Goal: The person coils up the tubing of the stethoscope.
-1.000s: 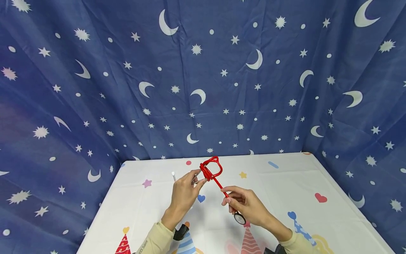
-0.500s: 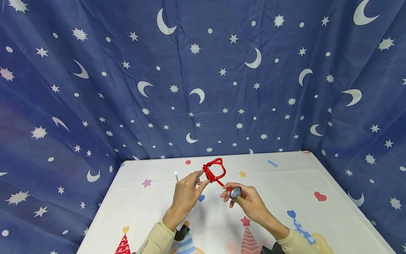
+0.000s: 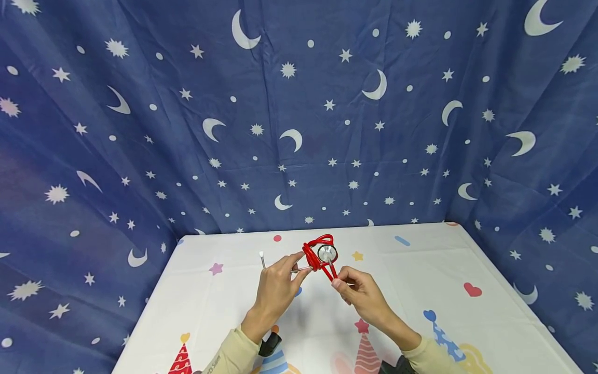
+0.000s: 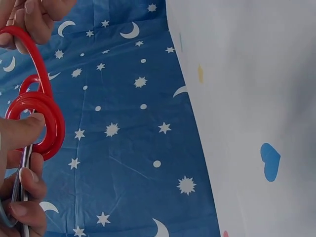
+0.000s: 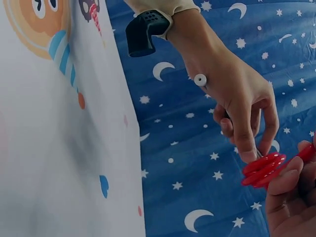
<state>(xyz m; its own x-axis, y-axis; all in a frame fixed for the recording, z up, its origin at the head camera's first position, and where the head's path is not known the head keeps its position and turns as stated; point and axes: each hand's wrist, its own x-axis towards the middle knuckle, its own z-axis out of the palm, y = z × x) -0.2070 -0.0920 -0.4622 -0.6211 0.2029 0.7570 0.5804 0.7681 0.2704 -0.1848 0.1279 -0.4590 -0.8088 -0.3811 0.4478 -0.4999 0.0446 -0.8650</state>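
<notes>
Both hands hold a stethoscope above the table in the head view. Its red tubing (image 3: 312, 257) is wound in a tight coil around the metal ear tubes, with a loop sticking out to the far side. My left hand (image 3: 274, 285) grips the ear tubes, thumb and fingers right at the coil; one white ear tip (image 3: 261, 254) pokes out behind the knuckles. With thumb and fingertips my right hand (image 3: 362, 293) pinches the free tubing near its end. The round chest piece (image 3: 327, 253) points away, overlapping the loop in this view. In the left wrist view, the coil (image 4: 37, 121) encircles the metal tubes.
A white tablecloth (image 3: 224, 306) printed with party hats, hearts and stars covers the table below the hands. Behind and at both sides hangs a dark blue curtain (image 3: 261, 156) with moons and stars. Dark wrist devices (image 3: 270, 344) sit at the cuffs of the pale sleeves.
My right hand has turned the chest piece from hanging below the fingers up and over toward the loop, doubling the tubing back. My left hand has shifted slightly right, still gripping the coil.
</notes>
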